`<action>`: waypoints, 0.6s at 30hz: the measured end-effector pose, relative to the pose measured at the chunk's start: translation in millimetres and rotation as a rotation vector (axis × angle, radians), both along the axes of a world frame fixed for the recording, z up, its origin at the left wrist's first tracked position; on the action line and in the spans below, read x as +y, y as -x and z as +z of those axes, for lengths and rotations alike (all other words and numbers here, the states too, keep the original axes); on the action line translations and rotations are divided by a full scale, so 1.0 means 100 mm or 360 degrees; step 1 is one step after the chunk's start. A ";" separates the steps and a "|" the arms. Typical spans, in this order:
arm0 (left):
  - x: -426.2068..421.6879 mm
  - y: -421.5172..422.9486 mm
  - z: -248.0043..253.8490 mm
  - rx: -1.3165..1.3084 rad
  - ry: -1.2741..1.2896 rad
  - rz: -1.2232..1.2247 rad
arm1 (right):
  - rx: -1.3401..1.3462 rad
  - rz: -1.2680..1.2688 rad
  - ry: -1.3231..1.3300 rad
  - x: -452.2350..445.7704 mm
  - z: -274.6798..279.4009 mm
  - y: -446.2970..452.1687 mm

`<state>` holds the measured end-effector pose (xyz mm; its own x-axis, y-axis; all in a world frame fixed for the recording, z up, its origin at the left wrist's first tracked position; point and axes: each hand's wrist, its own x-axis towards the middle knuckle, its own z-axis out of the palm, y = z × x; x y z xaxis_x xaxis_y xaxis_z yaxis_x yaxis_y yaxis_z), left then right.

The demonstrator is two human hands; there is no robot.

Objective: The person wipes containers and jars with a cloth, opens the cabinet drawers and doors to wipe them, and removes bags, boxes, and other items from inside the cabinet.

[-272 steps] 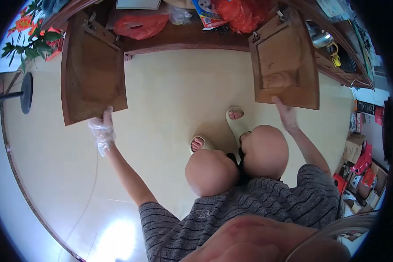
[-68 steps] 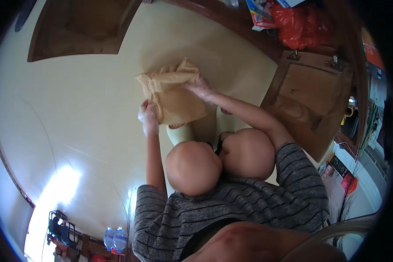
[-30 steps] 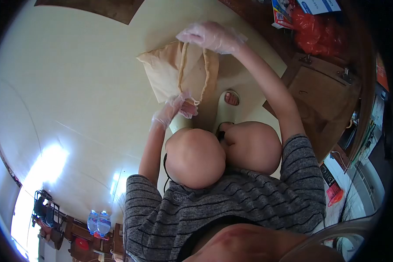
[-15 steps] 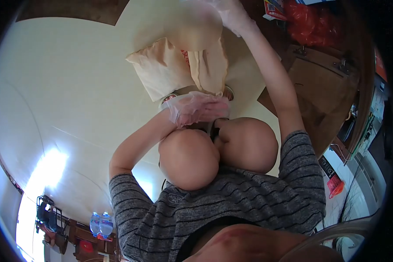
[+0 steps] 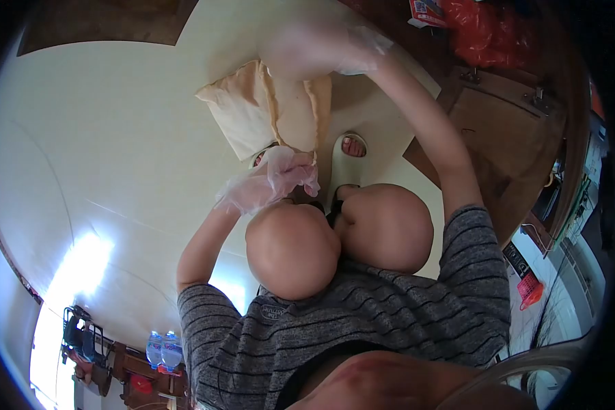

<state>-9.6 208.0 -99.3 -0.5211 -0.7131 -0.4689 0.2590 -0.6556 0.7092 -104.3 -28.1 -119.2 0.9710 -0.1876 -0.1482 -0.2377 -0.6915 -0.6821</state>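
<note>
1. Because the beige cloth bag with gathered edges (image 5: 238, 113) is spread before the knees, between the left hand in a clear plastic glove (image 5: 277, 179) and the similarly gloved right hand (image 5: 324, 51), its mouth could be lost through slick film.
2. Whether the left grip is closed on the hem cannot be told; the right grip is blurred, its state likewise unreadable.
3. Loose glove film could be snagged in the folds and torn.
4. The open brown wooden door (image 5: 492, 123) could be knocked by an outward-swung right elbow.
5. The glossy cream floor (image 5: 130, 150) is streaked with glare; red plastic bags (image 5: 485, 41) are seen upper right, clear bottles (image 5: 172, 352) lower left.
</note>
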 end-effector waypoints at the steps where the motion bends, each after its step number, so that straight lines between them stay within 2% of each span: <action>1: -0.05 -0.03 0.11 -0.0101 0.0055 -0.0072 | -0.0049 -0.0047 -0.0040 0.03 -0.05 -0.05; 3: -0.16 -0.11 0.33 -0.0308 0.0160 -0.0212 | -0.0179 -0.0208 -0.0235 -0.03 -0.13 -0.14; 5: -0.05 -0.17 0.33 -0.0587 0.0545 -0.0102 | -0.0340 -0.0486 -0.0464 -0.06 -0.13 -0.19; 7: 0.03 -0.24 0.35 -0.0706 0.0608 -0.0063 | -0.0439 -0.0817 -0.0964 -0.14 0.06 -0.22; 8: 0.05 -0.28 0.38 -0.0689 0.0476 -0.0076 | -0.0489 -0.0978 -0.1210 -0.18 0.12 -0.22; 9: 0.07 -0.32 0.40 -0.0672 0.0343 -0.0089 | -0.0611 -0.0967 -0.1604 -0.28 0.08 -0.20; 11: 0.22 -0.34 0.29 -0.0730 0.0350 -0.0034 | -0.0847 -0.0912 -0.2399 -0.53 -0.07 -0.14; 12: 0.31 -0.34 0.21 -0.0758 0.0356 -0.0006 | -0.0607 -0.1187 -0.1813 -0.50 0.10 -0.12; 15: 0.51 -0.34 0.05 -0.0480 -0.0101 0.0312 | -0.0324 -0.0542 -0.0342 -0.16 0.60 -0.17; 16: 0.53 -0.34 0.01 -0.0512 0.0009 0.0308 | -0.0147 -0.0417 -0.0247 -0.10 0.72 -0.25; 18: 0.50 -0.35 -0.09 -0.0575 0.0238 0.0299 | -0.0128 -0.0078 0.0363 0.09 0.48 -0.26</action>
<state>25.0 258.3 -108.0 -0.1973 -0.8539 -0.4817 0.0814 -0.5039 0.8599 -78.5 -19.6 -70.7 0.9669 -0.2544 -0.0191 -0.2259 -0.8188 -0.5278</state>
